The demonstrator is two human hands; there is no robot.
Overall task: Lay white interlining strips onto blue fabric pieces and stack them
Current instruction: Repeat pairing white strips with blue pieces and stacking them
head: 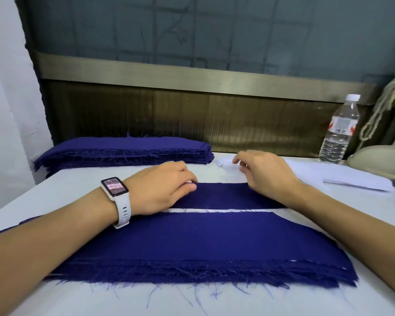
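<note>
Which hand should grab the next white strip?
The right hand, probably. It hovers free with its fingers loosely curled, and it is nearest the white strips lying on the right. The left hand rests on the blue piece.

Looks forward and down from head height, wide-angle, across the white table (55,299) toward the window (214,30) beyond its far edge. Sits close over the work, with both forearms running in from the lower corners and the left hand (160,190) and right hand (267,176) near mid-frame. Bows straight edges near the borders.
</note>
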